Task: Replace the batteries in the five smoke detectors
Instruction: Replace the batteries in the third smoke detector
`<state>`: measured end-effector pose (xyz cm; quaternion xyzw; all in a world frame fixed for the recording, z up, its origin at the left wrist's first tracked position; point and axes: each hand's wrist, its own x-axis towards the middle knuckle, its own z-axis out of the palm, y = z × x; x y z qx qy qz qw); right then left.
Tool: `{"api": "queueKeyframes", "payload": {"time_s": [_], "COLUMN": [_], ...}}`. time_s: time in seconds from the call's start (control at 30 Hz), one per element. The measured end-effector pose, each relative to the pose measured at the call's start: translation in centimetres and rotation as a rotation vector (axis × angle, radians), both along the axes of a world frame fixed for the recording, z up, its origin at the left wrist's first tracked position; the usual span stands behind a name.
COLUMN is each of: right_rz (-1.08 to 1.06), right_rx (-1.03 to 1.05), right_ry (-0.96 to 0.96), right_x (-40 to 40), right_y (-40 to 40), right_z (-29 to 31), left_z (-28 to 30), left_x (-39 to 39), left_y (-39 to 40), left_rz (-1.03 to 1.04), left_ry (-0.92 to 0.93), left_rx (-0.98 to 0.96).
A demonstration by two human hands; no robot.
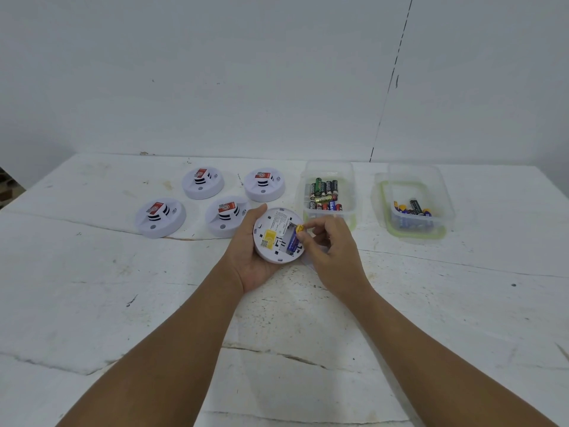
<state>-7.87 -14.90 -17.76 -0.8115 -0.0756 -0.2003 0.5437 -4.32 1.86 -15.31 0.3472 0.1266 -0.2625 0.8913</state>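
1. Detector lies back-up in your left hand, fingers cupped round its rim; your right hand pinches a blue battery at the open bay.
2. Four detectors sit face-up on the worktop, apparently unopened.
3. Judgement: first unit in progress; inserting or removing, cannot tell.

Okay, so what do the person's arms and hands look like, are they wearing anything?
Both forearms are bare to the bottom frame edge: no sleeves, gloves, watch or bracelets show. The left hand and right hand are bare too. Whether a finger carries a ring is too small to tell.
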Motion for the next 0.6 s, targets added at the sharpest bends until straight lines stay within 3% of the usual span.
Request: {"api": "queueKeyframes", "payload": {"time_s": [0.6], "right_rz": [0.035], "right_rx": [-0.128], "right_ry": [-0.082], "right_x": [-0.02], "right_y": [0.22], "right_z": [-0.44], "left_z": [0.25], "left_x": [-0.14], "left_y": [0.14], "left_rz": [-0.027], "left_ry": [0.001], "left_rx": [0.080]}}
